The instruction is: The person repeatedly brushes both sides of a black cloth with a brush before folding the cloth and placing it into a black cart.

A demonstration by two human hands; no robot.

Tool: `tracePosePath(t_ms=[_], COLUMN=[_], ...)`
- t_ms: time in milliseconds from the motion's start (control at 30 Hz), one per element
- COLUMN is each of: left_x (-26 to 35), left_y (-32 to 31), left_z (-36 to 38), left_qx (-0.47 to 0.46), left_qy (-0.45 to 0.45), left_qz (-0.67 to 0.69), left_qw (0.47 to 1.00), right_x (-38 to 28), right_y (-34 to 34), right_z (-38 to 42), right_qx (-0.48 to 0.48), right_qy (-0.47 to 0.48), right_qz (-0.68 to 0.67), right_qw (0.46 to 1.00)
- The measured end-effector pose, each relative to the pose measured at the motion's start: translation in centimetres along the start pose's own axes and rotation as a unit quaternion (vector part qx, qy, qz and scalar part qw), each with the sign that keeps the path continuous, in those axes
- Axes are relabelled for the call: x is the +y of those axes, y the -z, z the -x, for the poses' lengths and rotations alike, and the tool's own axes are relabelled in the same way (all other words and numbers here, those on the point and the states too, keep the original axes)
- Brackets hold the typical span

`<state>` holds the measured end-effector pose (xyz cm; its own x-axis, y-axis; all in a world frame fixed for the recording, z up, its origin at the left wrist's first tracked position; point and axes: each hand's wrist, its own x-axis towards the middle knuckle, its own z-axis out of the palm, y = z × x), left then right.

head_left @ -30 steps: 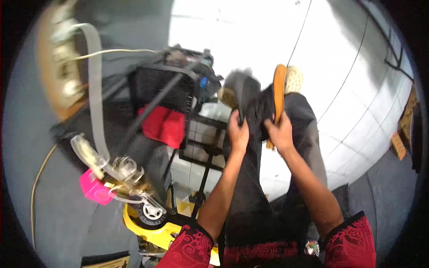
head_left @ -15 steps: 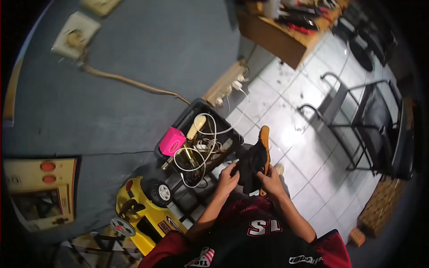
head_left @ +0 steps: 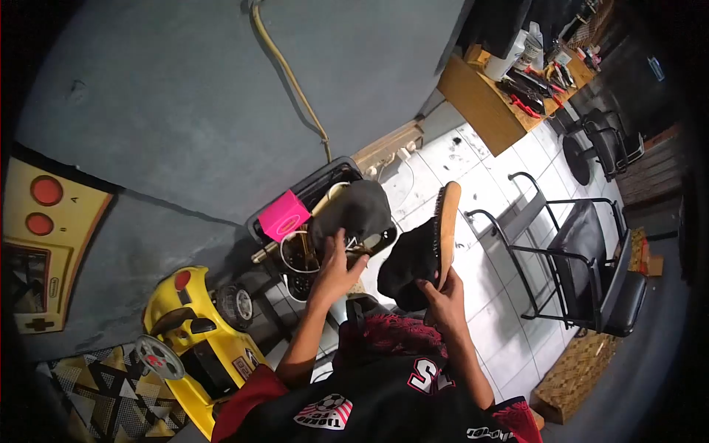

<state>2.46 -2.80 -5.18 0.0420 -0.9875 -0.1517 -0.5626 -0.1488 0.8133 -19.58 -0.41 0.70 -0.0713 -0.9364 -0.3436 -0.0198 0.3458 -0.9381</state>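
One left hand [head_left: 338,275], unclenched against a dark cap [head_left: 360,208] over a black bin [head_left: 260,235], one right hand [head_left: 445,301], grasping a wooden brush [head_left: 448,225] and black fabric [head_left: 408,267].

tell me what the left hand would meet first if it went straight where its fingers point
Probably the dark cap over the black crate: the left hand's fingertips overlap its near side in this view, though depth leaves actual contact unclear.
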Motion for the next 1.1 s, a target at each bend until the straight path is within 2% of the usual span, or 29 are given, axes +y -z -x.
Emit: tracePosePath(t_ms=[67, 100, 133, 233, 267, 333, 467, 533, 567, 600, 667, 733, 800, 833, 867, 933, 967, 1000, 1067, 1100], left_x=[1.0, 3.0, 3.1, 6.8, 6.9, 8.9, 11.0, 11.4, 11.7, 11.6, 14.6, 15.9, 17.1, 17.8, 19.8, 24.2, 25.2, 25.4, 24.5, 24.0], left_y=[-0.6, -0.4, -1.7, -1.5, -2.9, -3.2, -5.8, -7.7, -8.2, -8.9, -8.8, -9.6, -11.4, -12.3, -12.6, -12.8, -13.0, -13.5, -14.4, -14.4], left_z=[0.8, 1.3, 1.6, 3.4, 4.1, 5.1, 7.1, 8.1, 8.5, 8.7, 10.4, 11.4, 12.1, 12.3, 13.0, 15.0, 15.2, 15.3, 15.0, 14.8], left_qx=[-0.103, -0.121, -0.134, -0.17, -0.164, -0.181, -0.112, -0.052, -0.008, 0.032, 0.012, -0.013, -0.036, -0.018, -0.016, -0.036, -0.106, -0.135, -0.105, -0.111], left_qy=[0.02, 0.061, 0.046, -0.003, -0.004, 0.009, 0.028, 0.013, 0.009, -0.028, 0.049, 0.061, -0.068, -0.142, -0.142, -0.192, -0.217, -0.257, -0.317, -0.269], left_qz=[0.19, 0.228, 0.338, 0.286, 0.331, 0.259, 0.228, 0.315, 0.28, 0.325, 0.473, 0.431, 0.249, 0.173, 0.169, -0.005, -0.025, -0.051, -0.13, -0.159], left_qw=[0.976, 0.964, 0.931, 0.943, 0.929, 0.949, 0.967, 0.948, 0.96, 0.945, 0.88, 0.9, 0.966, 0.974, 0.975, 0.981, 0.97, 0.956, 0.933, 0.943], right_x=[-0.9, -1.2, -1.5, -2.2, -2.0, -1.5, -0.9, -0.7, -1.0, -1.3, 1.5, 3.1, 4.7, 4.7, 4.6, 4.2, 4.5, 4.7, 4.3, 4.9], right_y=[-0.5, -0.6, -0.5, 0.5, 1.0, 2.2, 5.5, 8.4, 10.0, 11.7, 16.5, 20.5, 24.1, 25.5, 26.8, 29.6, 30.9, 32.0, 33.9, 35.3], right_z=[1.2, 1.7, 2.2, 3.5, 4.0, 4.8, 6.3, 7.2, 7.7, 8.3, 8.5, 8.9, 9.3, 9.8, 10.4, 11.5, 11.9, 12.1, 13.2, 13.5], right_qx=[0.018, 0.023, 0.029, 0.02, 0.023, 0.012, -0.014, 0.022, 0.057, 0.093, 0.179, 0.23, 0.236, 0.249, 0.259, 0.271, 0.283, 0.296, 0.321, 0.343], right_qy=[-0.037, -0.033, -0.03, -0.048, -0.046, -0.015, 0.045, 0.099, 0.111, 0.121, 0.152, 0.16, 0.19, 0.202, 0.211, 0.285, 0.289, 0.293, 0.25, 0.264], right_qz=[0.032, 0.03, 0.026, 0.006, 0.002, -0.041, -0.071, -0.062, -0.056, -0.051, 0.005, 0.014, 0.036, 0.104, 0.173, 0.238, 0.231, 0.224, 0.168, 0.172], right_qw=[0.999, 0.999, 0.999, 0.999, 0.999, 0.999, 0.996, 0.993, 0.991, 0.987, 0.972, 0.96, 0.952, 0.941, 0.927, 0.888, 0.885, 0.881, 0.898, 0.885])
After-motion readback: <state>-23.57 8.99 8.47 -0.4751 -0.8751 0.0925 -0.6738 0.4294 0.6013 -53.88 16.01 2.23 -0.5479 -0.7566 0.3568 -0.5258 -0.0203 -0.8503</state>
